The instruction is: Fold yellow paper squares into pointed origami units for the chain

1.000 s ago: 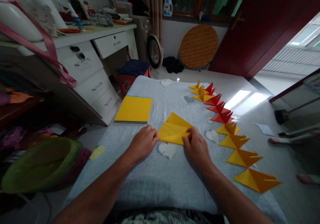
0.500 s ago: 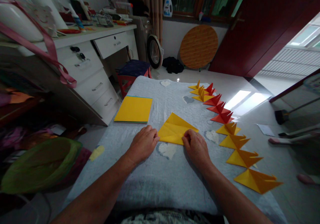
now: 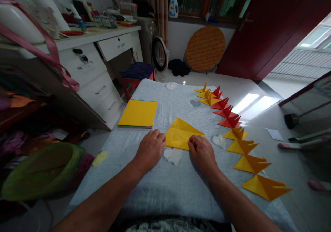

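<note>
Holds a folded yellow sheet (image 3: 178, 133) flat on the pale blue cloth (image 3: 168, 194), around the middle, between both hands. Pinches its left corner with the left hand (image 3: 150, 145), fingers curled in narrow, thumb mostly hidden from above. Grips its near edge, toward the right, with the right hand (image 3: 203, 152), thumb and forefinger brought together on the paper. Has a stack of yellow paper (image 3: 138, 113) to the left of the sheet and a little farther off. Has, in a line along the right, pointed yellow figures (image 3: 266, 187) at the near end, pointed red figures (image 3: 229, 120) beyond, and more yellow ones (image 3: 207, 100) at the far end. Faces a dark-topped stool (image 3: 138, 70) at far left and a round wooden board (image 3: 206, 48) against the far wall.
</note>
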### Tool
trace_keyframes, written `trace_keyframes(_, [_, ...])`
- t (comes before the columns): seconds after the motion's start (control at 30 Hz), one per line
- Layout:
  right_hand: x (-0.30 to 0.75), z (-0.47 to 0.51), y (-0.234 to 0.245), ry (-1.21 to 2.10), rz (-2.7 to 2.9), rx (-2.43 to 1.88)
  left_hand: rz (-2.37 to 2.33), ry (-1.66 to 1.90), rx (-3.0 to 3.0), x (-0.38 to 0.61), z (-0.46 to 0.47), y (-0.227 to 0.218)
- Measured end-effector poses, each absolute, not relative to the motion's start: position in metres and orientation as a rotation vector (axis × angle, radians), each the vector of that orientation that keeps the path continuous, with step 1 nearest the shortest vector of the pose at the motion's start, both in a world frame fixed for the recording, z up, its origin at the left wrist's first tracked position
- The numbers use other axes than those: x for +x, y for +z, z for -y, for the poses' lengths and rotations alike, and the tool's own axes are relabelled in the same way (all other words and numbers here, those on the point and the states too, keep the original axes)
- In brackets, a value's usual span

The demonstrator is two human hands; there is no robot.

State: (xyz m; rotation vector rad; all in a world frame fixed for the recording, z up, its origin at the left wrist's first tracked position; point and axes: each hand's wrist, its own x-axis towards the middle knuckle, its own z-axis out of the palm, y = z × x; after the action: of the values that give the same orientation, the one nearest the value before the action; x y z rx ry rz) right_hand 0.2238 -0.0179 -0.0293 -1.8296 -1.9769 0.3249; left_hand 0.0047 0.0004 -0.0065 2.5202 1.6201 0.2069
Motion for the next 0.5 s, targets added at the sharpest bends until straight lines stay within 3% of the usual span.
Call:
trace_keyframes(0.23, [0.223,0.018,-0.030,0.287,1.982,-1.811,-1.009,0.406,2.912,0.028,0.022,-0.017])
trace_keyframes(0.5, [0.224,0.017,-0.032,0.297,1.984,-1.790,-0.971,0.437,2.918,0.037,0.039,-0.039])
